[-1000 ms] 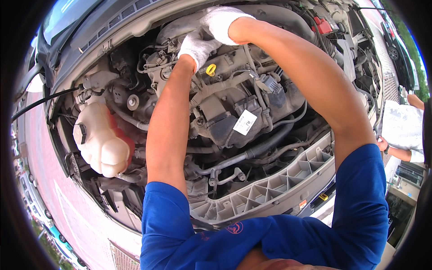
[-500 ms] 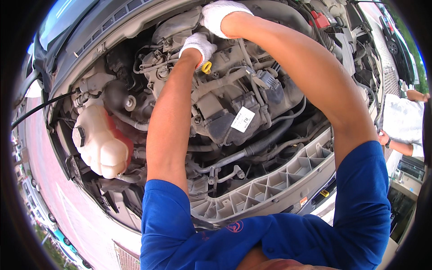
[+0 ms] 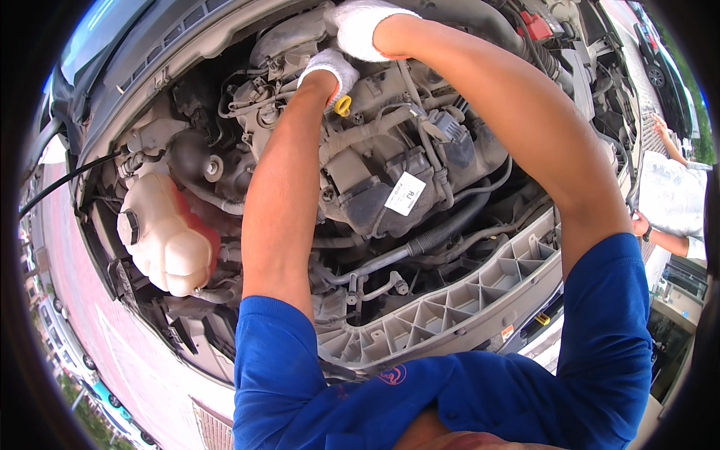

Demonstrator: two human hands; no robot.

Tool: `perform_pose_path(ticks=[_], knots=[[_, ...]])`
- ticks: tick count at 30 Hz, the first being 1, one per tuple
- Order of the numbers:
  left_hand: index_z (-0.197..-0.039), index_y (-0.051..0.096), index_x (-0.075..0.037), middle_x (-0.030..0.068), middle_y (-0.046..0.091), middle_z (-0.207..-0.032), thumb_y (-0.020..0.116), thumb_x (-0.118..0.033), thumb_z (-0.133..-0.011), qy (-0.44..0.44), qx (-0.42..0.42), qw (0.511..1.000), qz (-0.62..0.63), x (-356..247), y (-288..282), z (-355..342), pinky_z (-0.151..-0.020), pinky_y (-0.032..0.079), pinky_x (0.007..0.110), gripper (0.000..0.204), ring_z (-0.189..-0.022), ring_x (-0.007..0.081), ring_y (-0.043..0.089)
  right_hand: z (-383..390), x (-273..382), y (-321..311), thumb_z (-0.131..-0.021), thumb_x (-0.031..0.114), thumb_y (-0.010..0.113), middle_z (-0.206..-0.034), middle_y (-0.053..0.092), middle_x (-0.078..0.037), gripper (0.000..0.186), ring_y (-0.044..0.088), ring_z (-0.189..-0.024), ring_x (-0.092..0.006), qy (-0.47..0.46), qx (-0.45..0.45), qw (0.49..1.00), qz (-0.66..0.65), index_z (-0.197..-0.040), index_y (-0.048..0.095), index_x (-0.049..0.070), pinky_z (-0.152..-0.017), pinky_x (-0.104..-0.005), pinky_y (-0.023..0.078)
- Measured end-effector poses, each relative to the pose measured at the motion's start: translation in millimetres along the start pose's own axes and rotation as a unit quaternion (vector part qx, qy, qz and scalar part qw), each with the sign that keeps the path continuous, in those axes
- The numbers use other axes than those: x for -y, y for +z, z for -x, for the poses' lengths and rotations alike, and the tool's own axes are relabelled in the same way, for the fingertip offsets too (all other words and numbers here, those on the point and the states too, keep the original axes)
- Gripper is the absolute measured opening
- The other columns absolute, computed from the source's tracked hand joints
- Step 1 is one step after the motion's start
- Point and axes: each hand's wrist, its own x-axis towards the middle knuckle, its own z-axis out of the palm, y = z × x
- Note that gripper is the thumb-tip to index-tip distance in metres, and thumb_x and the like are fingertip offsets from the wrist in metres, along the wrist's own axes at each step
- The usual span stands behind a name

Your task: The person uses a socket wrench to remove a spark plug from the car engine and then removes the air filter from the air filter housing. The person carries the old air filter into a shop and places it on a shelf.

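Both my hands wear white knit gloves and reach into the far part of a dusty engine (image 3: 375, 94). My left hand (image 3: 330, 73) is bent down at the engine's rear edge, beside the yellow dipstick ring (image 3: 343, 106). Its fingers are out of sight behind the glove's back. Farther back and to the right, my right hand (image 3: 366, 30) lies next to a grey ribbed cover (image 3: 292, 39); its fingers are hidden too. What either hand touches down there does not show. A white printed card (image 3: 405, 193) lies on the engine's near side.
A cream coolant tank (image 3: 166, 232) stands at left, near a thin black rod (image 3: 71, 184). The ribbed front crossmember (image 3: 442, 300) runs between me and the engine. A red cap (image 3: 535, 27) sits far right. At the right edge another person holds a whitish sheet (image 3: 671, 187).
My left hand has shifted slightly away from me and to the left. My right hand has moved only a little. The other person's upper hand has moved off the whitish sheet.
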Motion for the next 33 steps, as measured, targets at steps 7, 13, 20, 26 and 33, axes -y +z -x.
perform_pose_path(ticks=[7,13,20,26,33], knots=[[-0.115,0.07,0.001,0.0231,0.066,-0.123,0.059,-0.014,-0.078,0.026,-0.028,0.999,0.013,11.5,13.8,-12.1,-0.099,0.05,0.04,0.041,-0.119,0.0364,0.061,19.2,5.8,-5.0,-0.08,0.002,0.06,-0.102,0.072,-0.021,0.029,0.072,-0.09,-0.036,-0.073,-0.057,0.996,0.005,-0.107,0.071,0.0,-0.073,-0.0435,0.057],[-0.118,0.07,-0.003,0.0214,0.066,-0.123,0.065,-0.027,-0.085,0.019,-0.064,0.998,0.014,20.3,16.3,-10.7,-0.098,0.05,0.04,0.04,-0.118,0.0375,0.061,35.7,7.3,-16.7,-0.09,0.01,0.056,-0.106,0.071,-0.019,0.024,0.069,-0.097,-0.0341,-0.136,-0.13,0.982,0.034,-0.108,0.07,0.004,-0.081,-0.0426,0.056],[-0.111,0.068,-0.005,0.0187,0.071,-0.107,0.066,-0.032,-0.09,0.083,-0.129,0.984,0.09,9.6,-8.9,33.2,-0.088,0.049,0.042,0.035,-0.1,0.0372,0.064,58.6,7.7,-31.4,-0.091,0.021,0.055,-0.094,0.067,-0.016,0.018,0.068,-0.093,-0.0327,-0.153,-0.217,0.963,0.042,-0.094,0.067,0.008,-0.083,-0.0427,0.054],[-0.119,0.065,-0.002,0.0211,0.069,-0.113,0.065,-0.029,-0.092,0.183,-0.217,0.955,0.081,17.9,-19.8,43.4,-0.091,0.048,0.04,0.038,-0.104,0.0381,0.064,88.3,23.2,-63.8,-0.089,0.021,0.056,-0.092,0.067,-0.014,0.017,0.068,-0.093,-0.0312,-0.169,-0.26,0.95,0.047,-0.092,0.067,0.008,-0.083,-0.0423,0.054],[-0.117,0.068,-0.003,0.0161,0.073,-0.1,0.07,-0.023,-0.092,0.11,-0.155,0.955,0.23,-61.8,-80.6,118.0,-0.083,0.052,0.033,0.032,-0.088,0.0205,0.067,137.3,11.2,-102.0,-0.088,0.02,0.059,-0.094,0.064,-0.013,0.016,0.066,-0.092,-0.0291,-0.149,-0.324,0.934,0.024,-0.096,0.064,0.007,-0.082,-0.0415,0.053]])
